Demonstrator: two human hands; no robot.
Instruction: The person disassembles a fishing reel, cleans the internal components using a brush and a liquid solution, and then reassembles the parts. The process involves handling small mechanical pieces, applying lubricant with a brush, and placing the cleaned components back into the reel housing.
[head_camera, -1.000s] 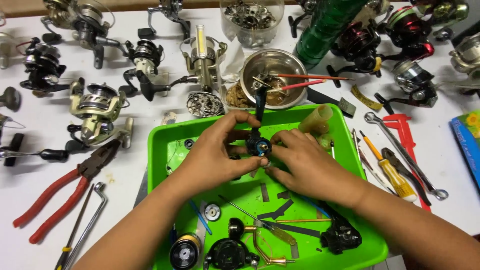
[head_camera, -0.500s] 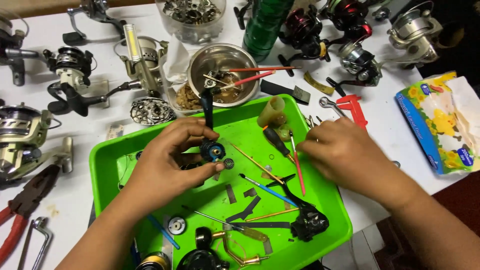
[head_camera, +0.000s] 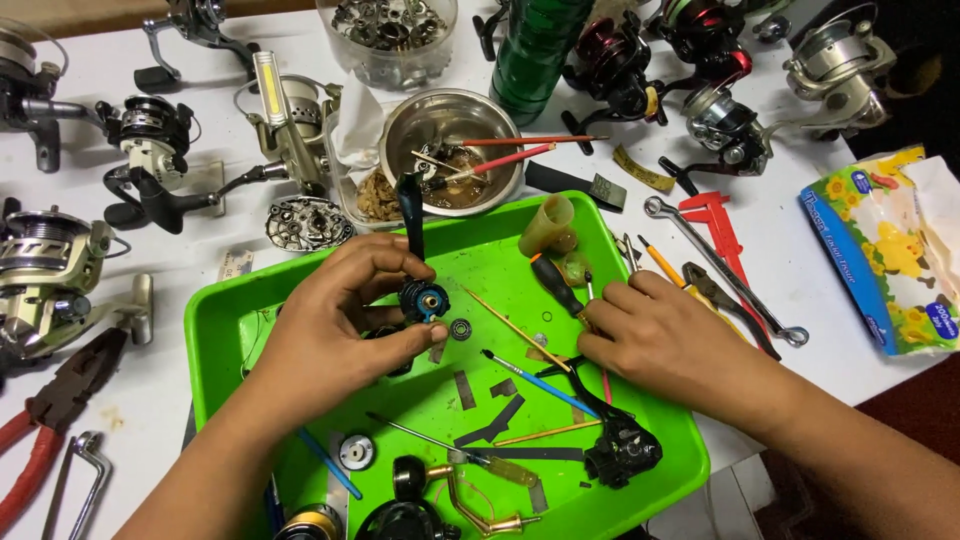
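— What holds the parts, going from the left?

— A green tray (head_camera: 215, 320) holds strips, thin brushes, a small bearing (head_camera: 460, 329) and a black reel body (head_camera: 622, 450). Behind it, a steel bowl (head_camera: 400, 130) contains red-handled brushes and small parts; a clear tub (head_camera: 330, 25) of metal pieces stands further back.

— And around the tray?

— Red-handled pliers (head_camera: 45, 420) lie at the far left, fishing reels (head_camera: 155, 150) crowd the table's back, a wrench (head_camera: 725, 270) and a tissue pack (head_camera: 885, 250) sit to the right.

— The hands?

— The left hand (head_camera: 335, 330) hovers over the tray's middle, thumb and fingers pinching a blue-and-black reel part (head_camera: 422, 298) whose black handle points up. The right hand (head_camera: 665, 335) rests palm down over the tray's right edge, fingers curled on a black-handled screwdriver (head_camera: 556, 285).
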